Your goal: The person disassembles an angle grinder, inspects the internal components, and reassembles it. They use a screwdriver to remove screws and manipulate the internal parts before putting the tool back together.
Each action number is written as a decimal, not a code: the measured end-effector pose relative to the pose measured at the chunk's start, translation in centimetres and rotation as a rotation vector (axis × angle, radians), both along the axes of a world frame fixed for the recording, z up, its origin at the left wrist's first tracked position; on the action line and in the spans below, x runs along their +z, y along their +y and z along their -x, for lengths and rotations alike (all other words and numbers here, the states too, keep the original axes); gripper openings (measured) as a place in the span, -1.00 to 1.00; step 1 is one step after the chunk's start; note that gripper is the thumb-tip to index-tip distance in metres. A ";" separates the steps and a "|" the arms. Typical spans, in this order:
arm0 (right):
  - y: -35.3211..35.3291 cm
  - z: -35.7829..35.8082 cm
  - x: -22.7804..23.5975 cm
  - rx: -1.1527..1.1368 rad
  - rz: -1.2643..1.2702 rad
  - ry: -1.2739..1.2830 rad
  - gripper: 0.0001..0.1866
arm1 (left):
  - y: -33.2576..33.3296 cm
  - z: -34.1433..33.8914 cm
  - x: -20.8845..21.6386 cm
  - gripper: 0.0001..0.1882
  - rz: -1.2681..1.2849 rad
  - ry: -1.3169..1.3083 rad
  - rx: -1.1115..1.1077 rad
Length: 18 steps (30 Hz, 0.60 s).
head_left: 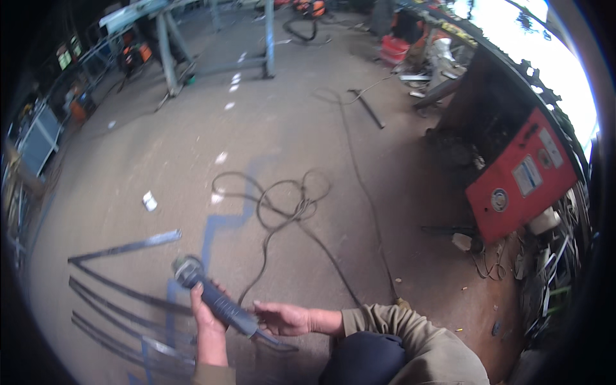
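My left hand is wrapped around the body of a dark angle grinder, just behind its head. The grinder is tilted, its round head up and to the left, its rear end down toward my right. My right hand is beside the rear end, palm partly up and fingers loosely stretched. Whether its fingertips touch the casing, I cannot tell. A cord runs from the grinder's tail. Beneath and left of the grinder, several long metal strips lie fanned out on the floor.
A tangled cable loops over the floor ahead. At right stands a dark cabinet with a red panel. A dark bar lies farther off, near a red bucket. A metal-legged table stands at the back.
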State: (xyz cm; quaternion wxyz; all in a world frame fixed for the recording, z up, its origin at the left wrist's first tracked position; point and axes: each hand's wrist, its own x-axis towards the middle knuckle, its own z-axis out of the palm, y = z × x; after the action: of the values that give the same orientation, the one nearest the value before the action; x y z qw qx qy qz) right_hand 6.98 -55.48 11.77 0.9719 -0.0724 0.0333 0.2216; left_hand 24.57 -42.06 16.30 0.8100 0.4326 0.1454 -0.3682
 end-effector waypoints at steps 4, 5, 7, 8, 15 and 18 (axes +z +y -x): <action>0.7 0.4 0.8 0.050 -0.147 0.157 -0.27 | -0.5 3.3 -0.2 -0.38 0.208 -0.029 -0.146; 0.5 0.5 1.4 0.031 -0.204 0.041 -0.26 | -0.6 4.1 -0.1 -0.31 0.281 -0.019 -0.212; -0.1 1.5 2.6 0.038 -0.102 0.037 -0.39 | -0.6 4.9 -0.5 -0.22 0.332 0.005 -0.331; -0.8 1.9 3.0 0.033 0.064 0.035 -0.38 | -0.4 5.0 -0.8 -0.21 0.307 -0.029 -0.402; -4.8 -2.2 0.1 -0.140 1.673 0.154 -0.33 | 9.1 0.9 -1.8 -0.22 -0.762 -0.737 -1.472; -6.7 -5.3 -2.6 -0.022 2.115 0.188 -0.28 | 18.1 2.1 -0.2 -0.36 -0.935 -0.752 -1.659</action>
State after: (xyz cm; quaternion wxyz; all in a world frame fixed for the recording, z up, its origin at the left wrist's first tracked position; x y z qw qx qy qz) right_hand 12.23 -62.21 9.15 0.4101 -0.8632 0.2847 0.0758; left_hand 22.50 -24.01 16.13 0.0435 0.7570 -0.3342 -0.5598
